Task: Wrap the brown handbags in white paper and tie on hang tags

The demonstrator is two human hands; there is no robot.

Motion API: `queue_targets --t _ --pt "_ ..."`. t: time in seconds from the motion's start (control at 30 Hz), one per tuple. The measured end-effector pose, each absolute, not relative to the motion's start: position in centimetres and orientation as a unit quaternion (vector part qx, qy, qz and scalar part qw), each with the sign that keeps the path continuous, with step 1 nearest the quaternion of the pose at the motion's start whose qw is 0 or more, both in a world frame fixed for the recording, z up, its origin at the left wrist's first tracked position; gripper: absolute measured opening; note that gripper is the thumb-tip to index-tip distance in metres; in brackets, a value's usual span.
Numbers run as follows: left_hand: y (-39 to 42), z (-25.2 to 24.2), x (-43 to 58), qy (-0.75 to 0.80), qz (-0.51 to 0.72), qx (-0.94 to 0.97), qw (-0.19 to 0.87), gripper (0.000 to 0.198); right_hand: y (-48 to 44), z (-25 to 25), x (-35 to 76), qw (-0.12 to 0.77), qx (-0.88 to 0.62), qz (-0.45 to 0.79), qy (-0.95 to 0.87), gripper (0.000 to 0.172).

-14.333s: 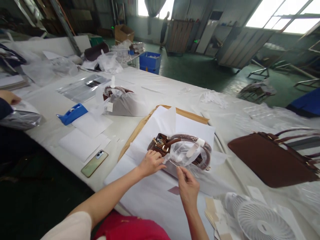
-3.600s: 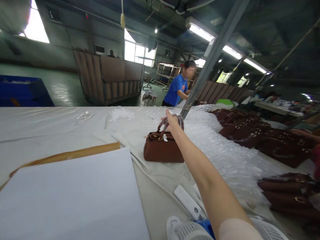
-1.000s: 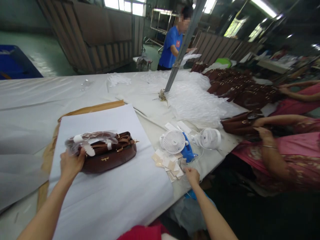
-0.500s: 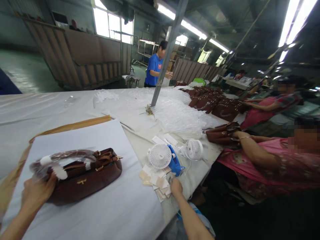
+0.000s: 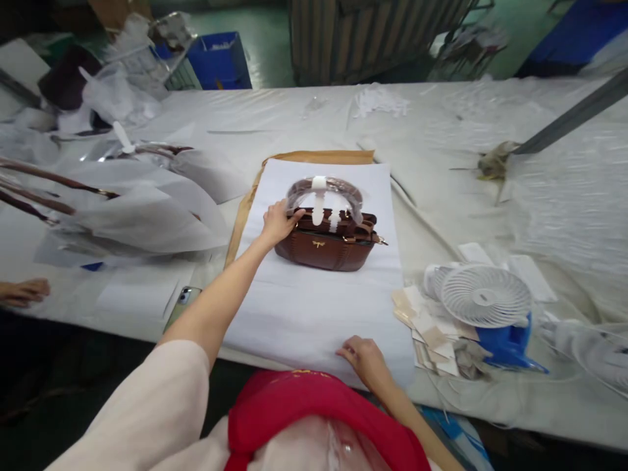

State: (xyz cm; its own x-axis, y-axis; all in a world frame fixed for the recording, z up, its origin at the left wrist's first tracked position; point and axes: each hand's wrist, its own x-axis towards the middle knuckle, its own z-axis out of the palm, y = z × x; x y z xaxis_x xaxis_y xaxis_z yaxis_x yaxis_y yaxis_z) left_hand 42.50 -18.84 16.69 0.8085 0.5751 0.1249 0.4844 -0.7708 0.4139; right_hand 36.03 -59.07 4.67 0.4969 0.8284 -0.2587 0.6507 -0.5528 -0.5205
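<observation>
A brown leather handbag with a small gold bow-like emblem stands upright on a white sheet. Its raised handles are wrapped in clear plastic, with white strips hanging from them. My left hand grips the bag's upper left end, thumb over the top edge. Lower down, above the sheet's front part, my right hand is closed with thumb and fingertips together. Whatever those fingers hold, if anything, is too small to make out. A crumpled grey cloth lies right of this hand.
Card pieces, a white fan with a blue base and a second fan are at right. Covered bags and a phone lie left. Another person's hand rests far left. A grey post rises at right.
My view has turned left and down. My right hand has left the grey cloth beside the fan and come back over the sheet. My left hand still grips the handbag, which now stands straighter.
</observation>
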Motion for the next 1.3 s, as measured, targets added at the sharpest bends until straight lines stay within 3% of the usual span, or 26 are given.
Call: queue_targets --t 0.1,0.2,0.33,0.43,0.47,0.57,0.63,0.77,0.97,1.1,1.2,1.3 --pt "-18.8 17.1 41.9 0.274 0.149 0.930 0.195 0.062 -55.7 4.2 33.9 0.129 -0.819 0.306 -0.468 0.016" --pt "-19.5 17.6 40.0 0.272 0.217 0.916 0.198 0.078 -54.7 3.4 33.6 0.102 -0.819 0.320 -0.466 0.024" --pt "-22.9 17.0 34.2 0.260 0.268 0.894 0.246 0.056 -54.6 2.2 34.5 0.120 -0.820 0.335 -0.448 0.008" --pt "-27.5 14.3 28.6 0.210 0.145 0.917 0.307 0.044 -54.5 2.1 35.3 0.161 -0.816 0.353 -0.429 0.009" --pt "-29.3 13.2 26.9 0.190 0.086 0.929 0.307 0.050 -54.5 2.3 35.5 0.178 -0.814 0.357 -0.422 0.011" --pt "-33.9 10.1 23.3 0.113 -0.076 0.963 0.232 0.093 -54.6 3.6 36.4 0.231 -0.807 0.362 -0.407 0.018" --pt "-35.9 8.9 22.6 0.079 -0.126 0.973 0.179 0.101 -54.5 4.9 37.0 0.262 -0.803 0.357 -0.398 0.025" --pt "-36.5 8.4 23.4 0.093 -0.131 0.978 0.130 0.079 -54.1 7.4 38.3 0.308 -0.820 0.314 -0.367 0.034" --pt "-33.2 8.8 24.4 0.134 -0.163 0.950 0.229 0.033 -53.1 8.4 40.2 0.361 -0.849 0.248 -0.295 0.039" --pt "-30.4 10.1 25.4 0.134 -0.147 0.940 0.275 0.028 -52.3 8.6 42.1 0.338 -0.868 0.209 -0.299 0.039" --pt "-28.1 12.0 26.8 0.125 -0.132 0.931 0.316 0.027 -52.0 10.8 42.7 0.331 -0.882 0.055 -0.331 0.040" --pt "-26.0 14.5 28.7 0.106 -0.112 0.928 0.338 0.029 -52.1 14.1 40.8 0.339 -0.854 -0.079 -0.387 0.030"
